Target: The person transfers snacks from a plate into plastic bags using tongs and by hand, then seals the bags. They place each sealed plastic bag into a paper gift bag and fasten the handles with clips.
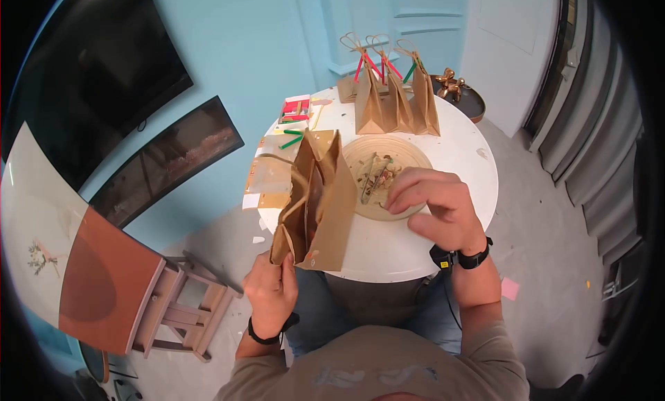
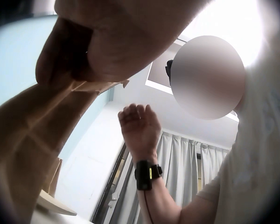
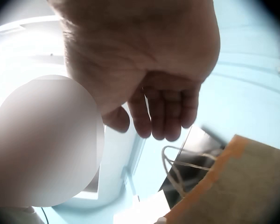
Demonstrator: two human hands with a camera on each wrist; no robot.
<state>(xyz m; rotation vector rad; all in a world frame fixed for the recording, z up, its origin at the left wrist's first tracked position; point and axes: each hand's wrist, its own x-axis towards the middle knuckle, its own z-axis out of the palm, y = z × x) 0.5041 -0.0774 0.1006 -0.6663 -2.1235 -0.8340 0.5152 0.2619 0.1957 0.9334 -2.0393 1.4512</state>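
Observation:
A brown kraft paper bag (image 1: pixel 332 217) with its mouth open and twisted paper handles stands tilted at the table's near left. My left hand (image 1: pixel 270 290) grips its near edge, thumb on the outside, and the left wrist view shows those fingers curled at the paper (image 2: pixel 32 128). To the bag's right, my right hand (image 1: pixel 443 207) hovers over a round plate (image 1: pixel 359 149), holding nothing, its fingers loosely bent. On the plate lie small mixed dried bits (image 1: pixel 393 171) and metal tongs (image 1: pixel 370 181). The right wrist view has the bag's taped orange edge (image 3: pixel 210 179) below that hand.
Several finished-looking paper bags (image 1: pixel 398 110) with red and green strips stand at the table's back. A white box of coloured strips (image 1: pixel 296 110) sits back left, with loose green strips (image 1: pixel 291 139) near it. A wooden stool (image 1: pixel 187 304) stands left of the table.

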